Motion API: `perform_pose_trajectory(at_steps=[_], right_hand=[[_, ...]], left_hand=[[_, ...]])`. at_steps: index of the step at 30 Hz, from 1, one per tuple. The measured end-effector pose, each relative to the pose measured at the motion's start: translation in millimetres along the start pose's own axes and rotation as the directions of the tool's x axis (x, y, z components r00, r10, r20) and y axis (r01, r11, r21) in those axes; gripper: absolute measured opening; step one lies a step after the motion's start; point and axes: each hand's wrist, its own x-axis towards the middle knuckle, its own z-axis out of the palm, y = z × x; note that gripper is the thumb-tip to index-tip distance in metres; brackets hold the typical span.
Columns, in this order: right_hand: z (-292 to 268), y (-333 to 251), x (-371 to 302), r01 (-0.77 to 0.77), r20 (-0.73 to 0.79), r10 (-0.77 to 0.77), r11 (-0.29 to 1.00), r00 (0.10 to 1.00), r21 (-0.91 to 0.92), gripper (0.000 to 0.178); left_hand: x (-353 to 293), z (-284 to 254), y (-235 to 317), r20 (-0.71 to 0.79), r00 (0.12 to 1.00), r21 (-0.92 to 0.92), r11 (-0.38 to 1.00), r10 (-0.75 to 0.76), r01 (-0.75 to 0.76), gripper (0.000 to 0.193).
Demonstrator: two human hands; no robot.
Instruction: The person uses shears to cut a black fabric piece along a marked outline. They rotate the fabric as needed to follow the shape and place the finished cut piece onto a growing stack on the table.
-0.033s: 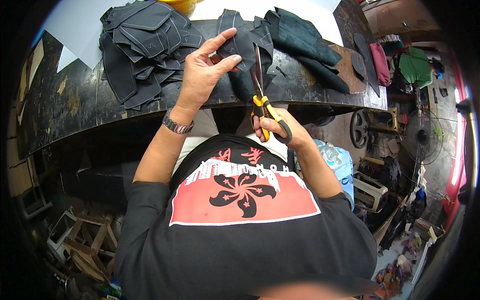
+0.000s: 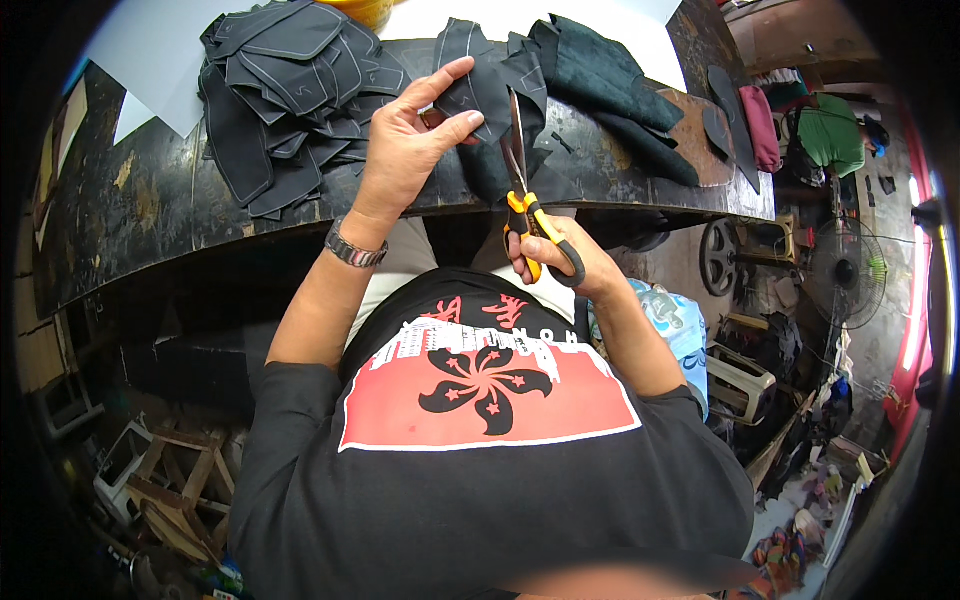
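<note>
My left hand (image 2: 402,145) pinches a dark leather piece (image 2: 474,88) with pale marked lines, thumb and fingers at its near left side. My right hand (image 2: 585,262) grips scissors (image 2: 530,207) with yellow and black handles. Their blades point away from me and lie along the right side of the held piece, looking only slightly parted. Whether leather sits between the blades I cannot tell. More dark material hangs below the held piece, by the table edge. Left of my left hand lies a heap of cut black leather pieces (image 2: 290,60) with pale outlines.
The worn black table (image 2: 150,190) ends just before my lap. Folded dark green leather (image 2: 600,75) lies on its right side, by a brown board (image 2: 690,125). A yellow bowl (image 2: 365,12) stands at the back. A fan (image 2: 850,268) stands to the right.
</note>
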Motion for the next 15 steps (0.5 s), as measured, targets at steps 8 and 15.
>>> perform_pose_trajectory(at_steps=[8, 15], right_hand=[[-6.9, -0.4, 4.2, -0.027, -0.058, 0.022, 0.997, 0.998, -0.076, 0.036], [-6.3, -0.9, 7.8, -0.048, -0.073, 0.043, 0.996, 0.996, -0.078, 0.038]], left_hand=[[3.1, -0.2, -0.1, 0.022, 0.998, 0.152, 0.987, 0.053, -0.055, 0.051], [1.5, -2.1, -0.8, 0.052, 0.998, 0.169, 0.985, 0.022, -0.03, 0.053]])
